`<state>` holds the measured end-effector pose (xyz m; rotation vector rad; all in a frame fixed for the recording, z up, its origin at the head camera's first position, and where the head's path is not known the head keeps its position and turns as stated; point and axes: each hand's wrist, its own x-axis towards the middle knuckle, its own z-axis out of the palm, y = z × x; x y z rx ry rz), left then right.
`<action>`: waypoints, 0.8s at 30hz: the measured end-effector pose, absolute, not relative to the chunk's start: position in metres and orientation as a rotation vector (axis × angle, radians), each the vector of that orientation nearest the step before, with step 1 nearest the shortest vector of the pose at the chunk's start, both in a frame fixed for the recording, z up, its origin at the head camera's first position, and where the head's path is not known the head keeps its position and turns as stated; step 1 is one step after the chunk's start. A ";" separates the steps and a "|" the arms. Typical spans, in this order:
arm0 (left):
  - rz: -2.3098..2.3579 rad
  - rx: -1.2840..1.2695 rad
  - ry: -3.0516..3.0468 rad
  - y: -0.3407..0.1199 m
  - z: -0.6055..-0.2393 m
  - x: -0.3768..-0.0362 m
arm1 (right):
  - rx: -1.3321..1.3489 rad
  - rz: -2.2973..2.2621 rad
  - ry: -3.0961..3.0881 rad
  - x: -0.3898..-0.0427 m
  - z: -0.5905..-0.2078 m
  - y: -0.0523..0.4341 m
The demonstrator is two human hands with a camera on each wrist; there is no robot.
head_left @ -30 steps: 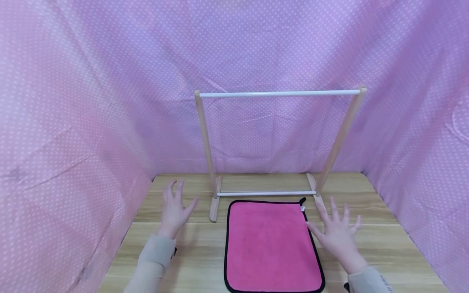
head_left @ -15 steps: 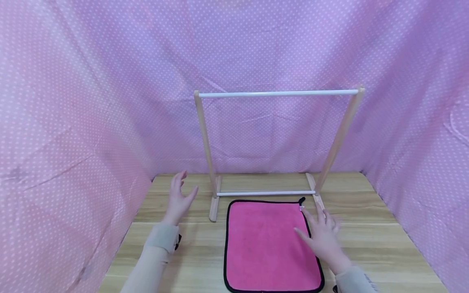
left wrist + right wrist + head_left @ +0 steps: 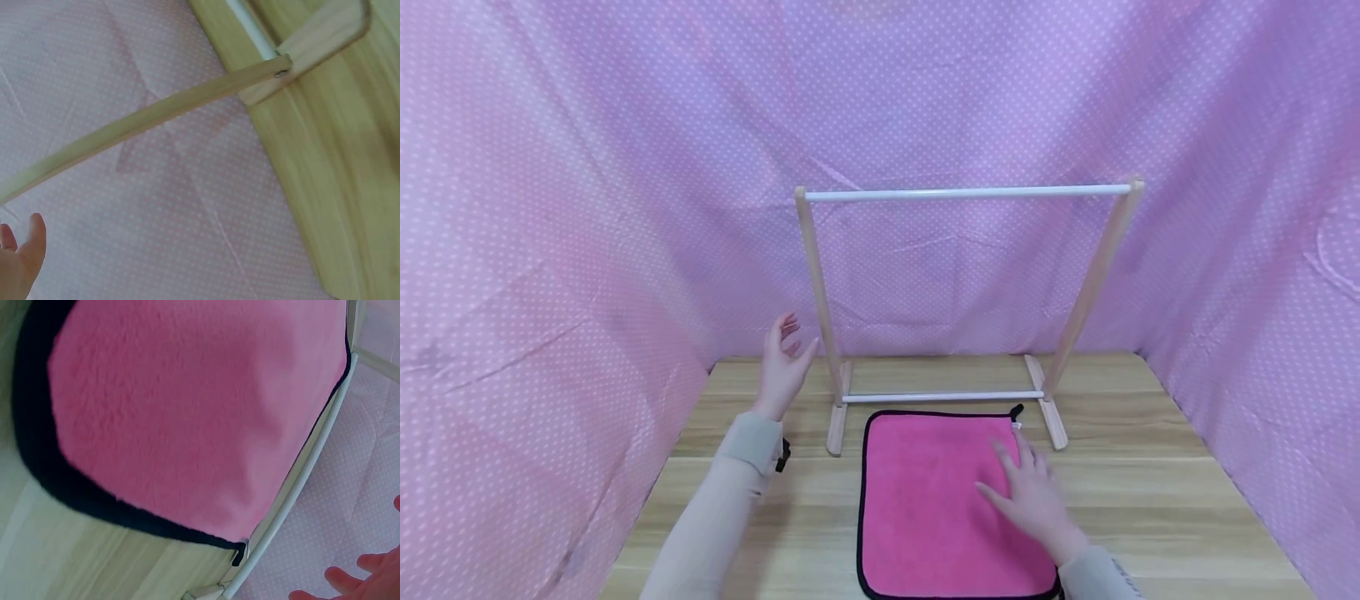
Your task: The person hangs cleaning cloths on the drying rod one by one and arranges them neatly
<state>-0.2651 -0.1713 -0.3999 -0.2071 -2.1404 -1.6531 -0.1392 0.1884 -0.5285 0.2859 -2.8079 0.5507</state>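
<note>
Cloth: I saw it lying flat on the table, pink with a black edge, just in front of the rack's lower bar.
Right hand: I had it over the cloth's right part, fingers spread and fairly straight, gripping nothing; I could not tell whether it pressed down.
Left hand: raised in the air, fingers loosely open, empty, just left of the rack's left post.
Rack: wooden, upright at the table's back.
Backdrop: pink dotted fabric.
</note>
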 end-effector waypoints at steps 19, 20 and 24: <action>-1.713 -0.242 -2.274 -0.175 -0.379 -0.305 | 0.521 0.562 -2.948 -0.137 -0.548 0.162; -1.709 -0.251 -2.299 -0.174 -0.378 -0.307 | 0.546 0.563 -2.956 -0.138 -0.551 0.162; -1.718 -0.270 -2.338 -0.170 -0.377 -0.314 | 0.666 0.558 -2.973 -0.141 -0.558 0.158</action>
